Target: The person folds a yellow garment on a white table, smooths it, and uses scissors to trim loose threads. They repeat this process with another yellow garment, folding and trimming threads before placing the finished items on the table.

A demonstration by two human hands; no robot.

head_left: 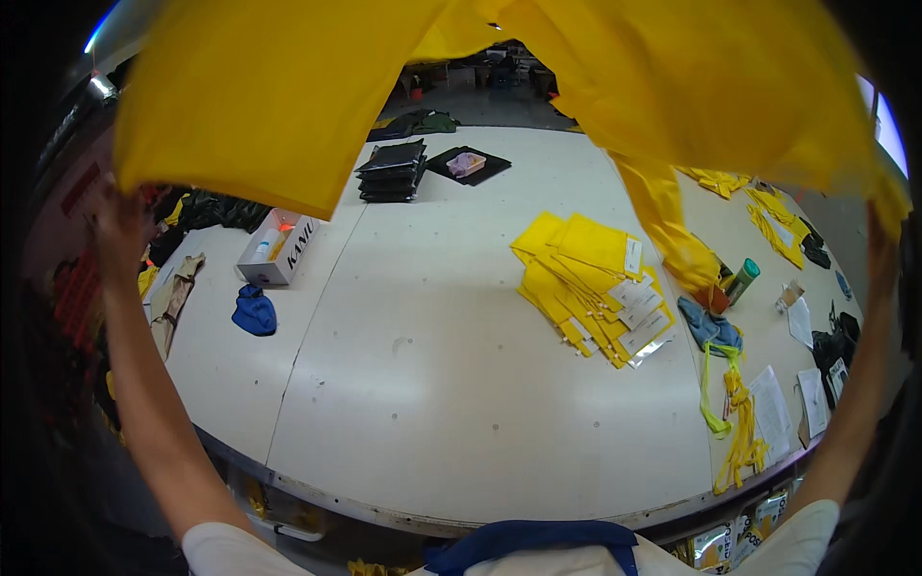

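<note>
A large yellow garment is stretched up in the air across the top of the view, its two wide panels parting in the middle; I cannot tell its exact kind. My left hand, raised at the far left, is closed on the lower corner of one panel. At the far right my right hand is closed on the other side, its fingers partly hidden by the cloth. A yellow length of the fabric hangs toward the table's right side. Below lies a fanned pile of folded yellow garments with white tags.
The white table holds a stack of black packets, a white box, a blue cloth, a green cylinder, a grey-blue cloth, yellow strips and paper sheets. Dark cloth lies along the left edge.
</note>
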